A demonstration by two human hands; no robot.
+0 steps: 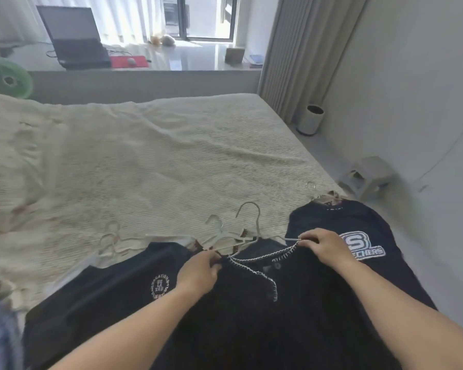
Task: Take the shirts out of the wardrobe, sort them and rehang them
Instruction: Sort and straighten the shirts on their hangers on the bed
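Both bare forearms reach forward from the lower edge of the view, converging slightly. Left hand [198, 271]: knuckles up, fingers [215, 263] curled in a pinch. Right hand [325, 245]: palm down, fingers [306, 238] bent, pinching at the fingertips.

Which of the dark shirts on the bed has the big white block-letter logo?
The dark shirt farthest right, beside the right hand. The left dark shirt bears a small round emblem; the middle one has white stitched trim.

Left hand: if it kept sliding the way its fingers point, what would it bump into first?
Probably the bundle of hangers lying on the bed, right past the left hand, which pinches the dark shirt's stitched collar. Beyond them lies only cream bedspread. Depth is hard to judge.
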